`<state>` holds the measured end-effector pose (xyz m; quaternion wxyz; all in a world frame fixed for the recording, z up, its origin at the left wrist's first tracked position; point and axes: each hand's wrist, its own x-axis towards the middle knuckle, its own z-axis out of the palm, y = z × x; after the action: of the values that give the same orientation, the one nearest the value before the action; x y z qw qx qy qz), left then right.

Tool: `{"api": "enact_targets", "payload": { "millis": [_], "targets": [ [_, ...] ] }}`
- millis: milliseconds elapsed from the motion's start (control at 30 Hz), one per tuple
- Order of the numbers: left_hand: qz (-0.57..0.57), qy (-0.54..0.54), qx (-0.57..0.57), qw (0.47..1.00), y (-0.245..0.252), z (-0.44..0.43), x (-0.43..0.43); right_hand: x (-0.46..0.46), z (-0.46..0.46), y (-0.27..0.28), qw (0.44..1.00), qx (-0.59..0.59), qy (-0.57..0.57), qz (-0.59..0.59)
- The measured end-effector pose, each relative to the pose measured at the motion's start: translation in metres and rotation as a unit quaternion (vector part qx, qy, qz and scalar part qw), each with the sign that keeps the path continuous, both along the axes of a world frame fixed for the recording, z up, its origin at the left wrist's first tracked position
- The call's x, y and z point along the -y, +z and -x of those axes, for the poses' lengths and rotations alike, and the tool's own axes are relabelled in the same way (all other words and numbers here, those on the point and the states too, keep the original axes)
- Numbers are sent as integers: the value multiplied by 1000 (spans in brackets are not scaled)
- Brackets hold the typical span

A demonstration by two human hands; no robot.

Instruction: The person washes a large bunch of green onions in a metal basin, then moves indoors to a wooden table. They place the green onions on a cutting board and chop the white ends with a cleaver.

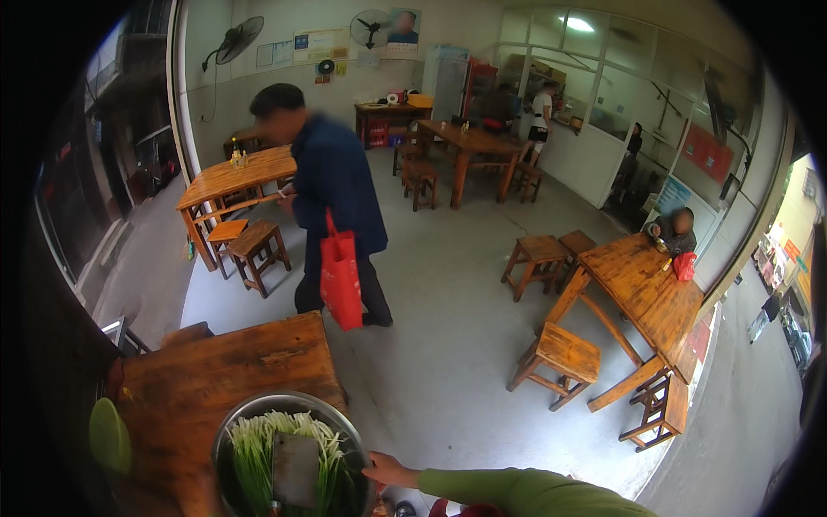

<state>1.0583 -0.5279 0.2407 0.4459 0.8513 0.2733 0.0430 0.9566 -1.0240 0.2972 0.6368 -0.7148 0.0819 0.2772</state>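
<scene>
My right hand (386, 470), at the end of a green sleeve, grips the right rim of a large stainless steel basin (354, 434). Inside the basin lies a thick bunch of green chives or scallions (244, 452), white ends towards the far side. On top of them rests a cleaver with a broad grey blade (295, 466), its handle pointing towards me and partly cut off by the picture's lower edge. The basin is at or over the near edge of a worn wooden table (258, 352). My left hand is not plainly visible.
A person in dark clothes (339, 174) with a red bag (341, 279) is just beyond the table. A green plastic object (110, 436) is at left. Wooden stools (568, 352) surround another table (636, 284) at right, where a seated person (678, 232) eats.
</scene>
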Motion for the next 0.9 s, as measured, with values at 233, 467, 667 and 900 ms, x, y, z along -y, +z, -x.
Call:
{"api": "enact_targets", "payload": {
  "millis": [233, 467, 667, 900],
  "targets": [
    [35, -10, 20, 999, 7, 1, 69, 82, 35, -1, 990, -111, 44, -77],
    [50, -20, 36, 998, 23, -13, 208, 207, 25, -20, 981, -100, 74, -150],
    [47, -30, 53, 997, 49, -44, 327, 338, -15, 5, 986, 16, 140, -90],
    [37, -77, 99, 991, 80, -147, 426, 431, -72, 27, 984, -36, 58, -166]
  ]
}}
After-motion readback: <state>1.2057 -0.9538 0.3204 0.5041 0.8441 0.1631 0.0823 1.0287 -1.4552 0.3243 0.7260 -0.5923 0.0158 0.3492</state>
